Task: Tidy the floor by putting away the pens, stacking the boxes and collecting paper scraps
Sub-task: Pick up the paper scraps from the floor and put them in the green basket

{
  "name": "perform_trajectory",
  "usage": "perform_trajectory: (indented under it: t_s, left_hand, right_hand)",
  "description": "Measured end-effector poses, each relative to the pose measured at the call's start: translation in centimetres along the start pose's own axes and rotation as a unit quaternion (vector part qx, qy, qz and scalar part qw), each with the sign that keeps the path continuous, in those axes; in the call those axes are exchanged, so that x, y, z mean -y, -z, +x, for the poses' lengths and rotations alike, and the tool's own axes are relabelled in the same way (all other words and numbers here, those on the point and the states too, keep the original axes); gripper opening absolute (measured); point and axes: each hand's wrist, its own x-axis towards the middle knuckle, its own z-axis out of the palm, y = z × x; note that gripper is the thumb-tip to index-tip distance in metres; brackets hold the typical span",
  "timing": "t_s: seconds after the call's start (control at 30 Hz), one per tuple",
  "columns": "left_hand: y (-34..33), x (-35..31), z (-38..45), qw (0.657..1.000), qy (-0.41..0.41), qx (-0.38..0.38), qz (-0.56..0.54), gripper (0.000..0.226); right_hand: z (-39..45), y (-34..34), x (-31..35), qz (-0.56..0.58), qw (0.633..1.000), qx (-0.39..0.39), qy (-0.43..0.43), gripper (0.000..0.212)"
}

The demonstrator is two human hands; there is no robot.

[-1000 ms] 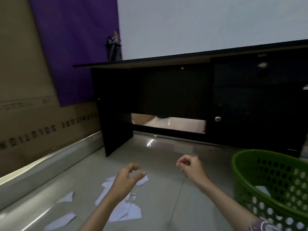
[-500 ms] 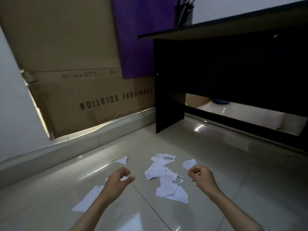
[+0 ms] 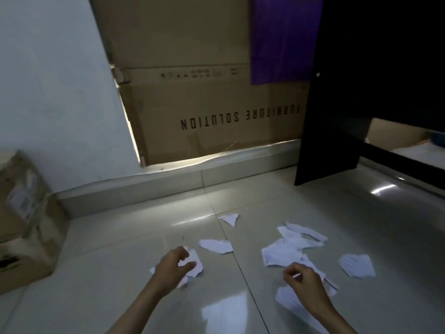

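Several torn white paper scraps lie on the glossy tiled floor. My left hand (image 3: 172,267) hovers over one scrap (image 3: 195,263), its fingers curled and apart, holding nothing that I can see. To the right, my right hand (image 3: 302,279) is loosely curled over a cluster of scraps (image 3: 281,254), with another scrap (image 3: 290,301) beneath the wrist. Separate scraps rest at the centre (image 3: 216,245), further back (image 3: 230,218) and at the right (image 3: 357,265). Stacked cardboard boxes (image 3: 22,225) stand at the left edge.
A large flat carton (image 3: 216,112) printed "FURNITURE SOLUTION" leans on the wall behind a raised floor ledge (image 3: 168,182). A black desk's side panel (image 3: 337,116) stands at the right. A purple sheet (image 3: 284,39) hangs above.
My view has swung left and down: the green basket and the desk top are out of sight, and the boxes at the left came in. Both hands have dropped closer to the scraps.
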Motion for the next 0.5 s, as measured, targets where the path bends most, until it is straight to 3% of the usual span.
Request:
perform_trajectory:
  t_s: [0.2, 0.4, 0.5]
  left_hand:
    - [0.2, 6.2, 1.3, 0.99, 0.099, -0.096, 0.008, 0.017]
    - [-1.1, 9.0, 3.3, 0.986, 0.14, -0.074, 0.058, 0.04]
    - [-1.6, 9.6, 5.1, 0.977, 0.153, -0.063, 0.136, 0.052]
  right_hand:
    - [4.1, -4.6, 1.8, -0.01, 0.997, 0.067, 0.043, 0.021]
    - [6.5, -9.3, 4.8, -0.014, 0.989, 0.111, 0.099, 0.028]
    - [7.2, -11.8, 6.0, -0.017, 0.986, 0.118, 0.113, 0.016]
